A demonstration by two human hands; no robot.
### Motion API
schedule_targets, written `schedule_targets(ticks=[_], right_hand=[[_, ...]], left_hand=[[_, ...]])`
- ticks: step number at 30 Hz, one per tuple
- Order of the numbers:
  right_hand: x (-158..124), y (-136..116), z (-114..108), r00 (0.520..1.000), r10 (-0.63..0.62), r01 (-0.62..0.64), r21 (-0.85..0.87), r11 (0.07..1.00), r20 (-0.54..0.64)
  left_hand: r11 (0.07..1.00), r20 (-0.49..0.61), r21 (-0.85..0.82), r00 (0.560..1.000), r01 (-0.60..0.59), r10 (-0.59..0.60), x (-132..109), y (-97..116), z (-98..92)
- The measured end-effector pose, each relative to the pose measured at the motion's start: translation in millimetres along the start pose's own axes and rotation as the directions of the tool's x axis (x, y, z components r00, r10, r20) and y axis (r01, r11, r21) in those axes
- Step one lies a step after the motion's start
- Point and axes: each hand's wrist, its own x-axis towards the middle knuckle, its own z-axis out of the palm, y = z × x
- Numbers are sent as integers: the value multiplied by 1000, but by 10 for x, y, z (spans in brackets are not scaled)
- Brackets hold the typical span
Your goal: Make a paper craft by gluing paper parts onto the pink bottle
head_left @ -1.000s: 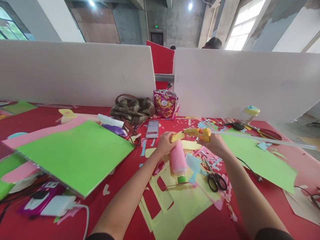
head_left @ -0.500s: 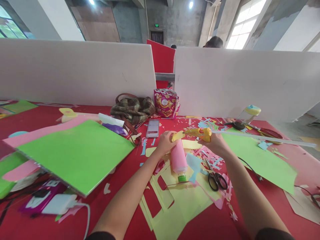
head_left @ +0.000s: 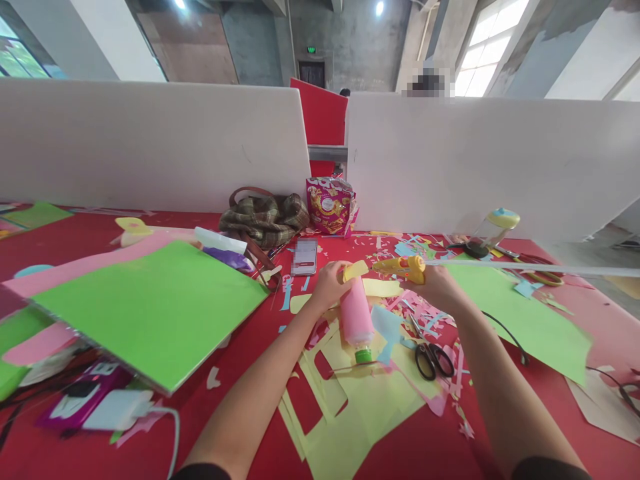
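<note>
My left hand [head_left: 329,285] is closed around the top of a pink-wrapped bottle [head_left: 356,321] with a green cap [head_left: 363,355], lying on yellow paper offcuts [head_left: 360,407]. A small yellow paper piece [head_left: 355,270] sits at the bottle's far end by my fingers. My right hand [head_left: 436,287] grips a yellow glue gun [head_left: 401,266] with its nozzle pointing left at that yellow piece. A black cord [head_left: 503,333] runs off to the right from the gun.
Black-handled scissors [head_left: 433,359] lie right of the bottle. A large green sheet [head_left: 145,310] covers the left of the red table [head_left: 440,447]. A phone [head_left: 305,257], plaid bag [head_left: 265,220], snack packet [head_left: 331,205] and white dividers [head_left: 150,143] stand behind. A long clear ruler [head_left: 540,270] lies far right.
Both hands stay almost in place; the glue gun has shifted very slightly. The view has drifted a little.
</note>
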Motion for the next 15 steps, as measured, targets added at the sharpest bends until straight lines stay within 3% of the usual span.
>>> schedule_targets(ticks=[7,15], right_hand=[[111,234,114,987,107,-106,17,994,-117],[202,456,563,989,138,-138,12,990,-51]], left_hand=[[999,2,-42,1000,2,-2,-19,-48,9],[993,-14,-117,1000,-18,16,-52,-81,-8]])
